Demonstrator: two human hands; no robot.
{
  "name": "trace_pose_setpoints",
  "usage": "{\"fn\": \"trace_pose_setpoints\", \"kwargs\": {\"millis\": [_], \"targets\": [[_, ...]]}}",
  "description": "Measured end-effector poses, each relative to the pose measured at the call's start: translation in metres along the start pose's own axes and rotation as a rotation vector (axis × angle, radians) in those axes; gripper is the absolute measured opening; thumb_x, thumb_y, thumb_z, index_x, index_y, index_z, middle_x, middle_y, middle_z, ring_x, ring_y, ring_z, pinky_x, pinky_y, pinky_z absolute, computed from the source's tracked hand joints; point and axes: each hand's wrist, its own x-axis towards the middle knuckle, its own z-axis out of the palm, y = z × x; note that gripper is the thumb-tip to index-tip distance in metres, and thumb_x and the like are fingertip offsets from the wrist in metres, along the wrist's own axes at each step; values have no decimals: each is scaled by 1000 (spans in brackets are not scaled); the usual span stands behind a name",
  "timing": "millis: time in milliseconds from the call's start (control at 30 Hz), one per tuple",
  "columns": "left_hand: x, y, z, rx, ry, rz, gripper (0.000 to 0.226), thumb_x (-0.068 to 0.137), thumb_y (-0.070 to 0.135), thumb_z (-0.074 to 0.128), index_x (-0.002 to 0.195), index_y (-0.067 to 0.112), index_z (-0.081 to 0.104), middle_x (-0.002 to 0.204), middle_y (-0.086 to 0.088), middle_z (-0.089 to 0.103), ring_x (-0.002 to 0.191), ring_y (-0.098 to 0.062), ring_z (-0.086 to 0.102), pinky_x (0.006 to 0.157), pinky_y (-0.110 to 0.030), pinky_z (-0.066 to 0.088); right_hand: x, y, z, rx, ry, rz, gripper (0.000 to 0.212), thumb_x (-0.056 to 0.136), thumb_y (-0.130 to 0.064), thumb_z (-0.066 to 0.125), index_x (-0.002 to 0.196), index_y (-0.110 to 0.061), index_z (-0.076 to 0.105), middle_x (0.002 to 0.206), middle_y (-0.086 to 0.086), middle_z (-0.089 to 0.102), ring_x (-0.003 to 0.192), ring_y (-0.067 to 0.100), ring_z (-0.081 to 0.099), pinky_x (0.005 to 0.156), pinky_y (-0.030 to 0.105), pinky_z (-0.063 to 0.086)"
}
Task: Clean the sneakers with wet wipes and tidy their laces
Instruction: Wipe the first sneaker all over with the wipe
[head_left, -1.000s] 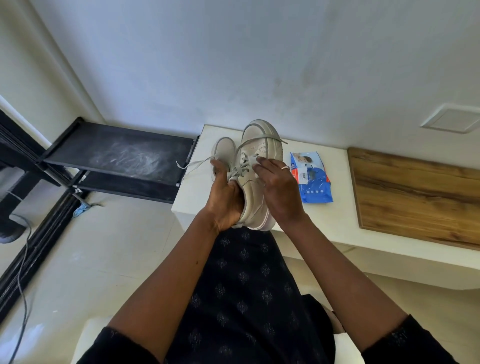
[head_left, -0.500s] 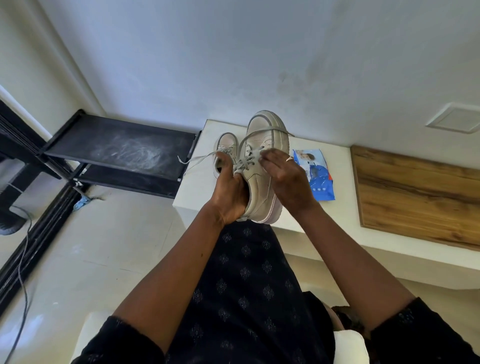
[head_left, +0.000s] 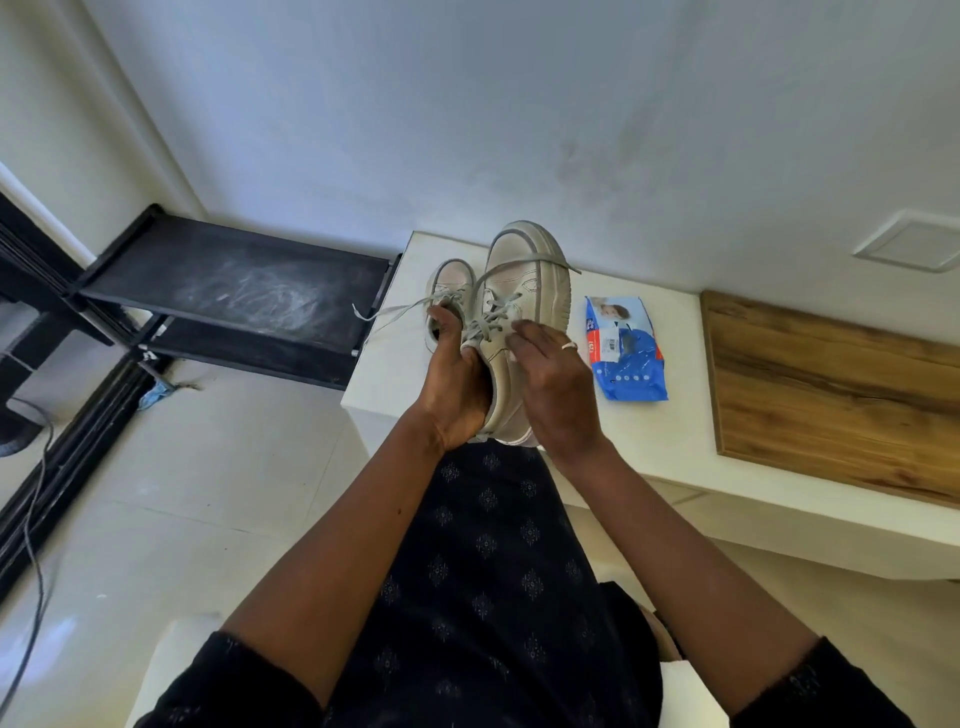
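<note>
A cream sneaker (head_left: 524, 291), its toe rimmed in grey, carries grey laces (head_left: 491, 317); the second sneaker (head_left: 451, 278) shows the same cream. The wet-wipes pack (head_left: 631, 364) is bright blue with a red-and-white label. The bench (head_left: 400, 374) is white, the board (head_left: 831, 395) warm brown with darker wood grain. The rack (head_left: 234, 291) is black, streaked with chalky white scuffs. The garment (head_left: 483, 571) is black, dotted with small pale diamond motifs. A ring (head_left: 570, 345) shows white. The wall (head_left: 467, 130) is pale white with faint grey smudges; the floor (head_left: 182, 493) is cream tile.
</note>
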Motion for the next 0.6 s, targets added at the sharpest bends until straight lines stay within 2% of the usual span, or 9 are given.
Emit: {"fn": "trace_pose_setpoints", "kwargs": {"millis": [100, 200, 300, 400, 500, 533, 600], "targets": [[2, 3, -2, -17, -2, 12, 103, 75, 84, 17, 132, 6, 50, 129, -18, 57, 119, -29, 56, 106, -37, 41, -16, -13, 0, 33, 19, -46, 31, 85, -6, 44, 97, 6, 70, 101, 19, 69, 94, 32, 66, 84, 31, 51], [3, 5, -2, -4, 20, 35, 102, 79, 82, 11, 131, 4, 51, 116, -16, 64, 108, -27, 62, 97, -33, 49, -24, -15, -1, 38, 38, -120, 29, 85, -3, 47, 102, 6, 69, 104, 21, 68, 96, 32, 66, 90, 32, 47], [1, 5, -2, 31, 0, 15, 103, 79, 82, 9, 119, 1, 57, 109, -18, 66, 102, -28, 65, 93, -35, 51, -17, -8, -2, 35, 29, -152, 32, 86, -4, 47, 111, 6, 65, 109, 21, 67, 100, 31, 65, 92, 32, 45], [-4, 3, 1, -23, -50, -24, 101, 76, 83, 16, 126, 2, 52, 120, -18, 61, 117, -29, 58, 105, -38, 41, -2, -3, -2, 77, 17, -57, 32, 87, -10, 50, 112, 2, 66, 114, 19, 65, 103, 31, 64, 87, 33, 49], [-4, 3, 0, -59, -93, -32, 104, 75, 84, 20, 139, 5, 40, 139, -16, 44, 138, -29, 35, 116, -40, 24, 8, -1, -3, 134, -1, -52, 29, 85, -7, 55, 110, 1, 67, 113, 17, 66, 103, 30, 65, 80, 38, 55], [-4, 3, 1, -76, -103, -30, 105, 75, 84, 19, 140, 5, 38, 139, -16, 43, 137, -29, 37, 116, -40, 24, 8, -1, -4, 139, -13, -80, 29, 86, -7, 53, 110, 1, 67, 113, 17, 66, 103, 30, 65, 80, 38, 55], [-3, 5, 1, -91, -108, -12, 103, 77, 84, 13, 135, 4, 44, 128, -16, 54, 121, -28, 54, 108, -37, 39, 4, 0, -6, 126, -27, -144, 31, 86, -6, 49, 110, 3, 66, 113, 18, 66, 105, 30, 64, 85, 37, 54]]}}
